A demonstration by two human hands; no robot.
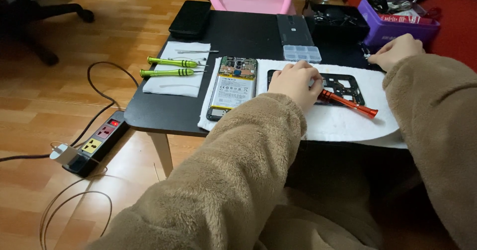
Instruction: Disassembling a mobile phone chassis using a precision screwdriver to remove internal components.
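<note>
Left hand (296, 82) resting curled on black frame (343, 87), pinning it, touching orange screwdriver (348, 103) at its 4 o'clock; grip on it unclear. Right hand (397, 50) fisted at table's 2 o'clock, contents hidden. Opened phone (232, 87) lying at frame's 9 o'clock. Likely mid-disassembly, frame step. Next calls for firm driver grip.

On the white cloth (348, 123), the left hand (295, 82) grips an orange metal screwdriver (348, 103) over a black plastic phone frame (343, 87); the right hand (397, 50) rests beyond the cloth's far edge.
</note>
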